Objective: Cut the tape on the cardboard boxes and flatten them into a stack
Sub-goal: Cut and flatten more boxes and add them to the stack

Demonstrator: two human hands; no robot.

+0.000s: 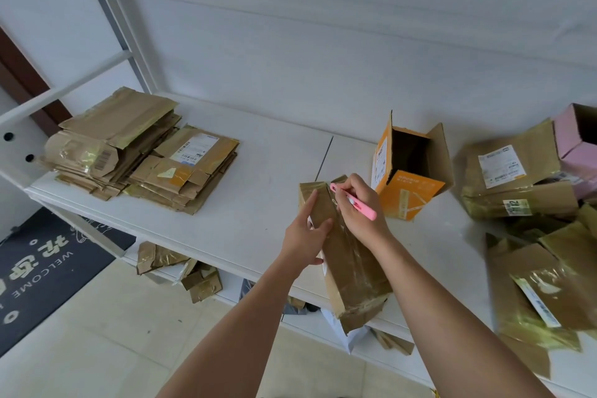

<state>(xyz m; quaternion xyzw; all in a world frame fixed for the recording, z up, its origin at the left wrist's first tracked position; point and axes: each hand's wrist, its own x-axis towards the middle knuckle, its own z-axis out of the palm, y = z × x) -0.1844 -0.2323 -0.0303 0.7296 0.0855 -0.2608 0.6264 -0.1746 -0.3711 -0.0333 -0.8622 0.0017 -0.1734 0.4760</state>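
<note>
While left hand (305,236) grips taped box (352,265), right hand (358,203) fingers pinch pink cutter (355,202).

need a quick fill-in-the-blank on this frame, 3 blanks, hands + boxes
1. The right hand holds a cutter whose colour is ____.
2. The left hand grips a long taped ____ standing on the white table.
3. The flattened stack lies on the person's ____ side.

Missing words: pink; box; left
</note>
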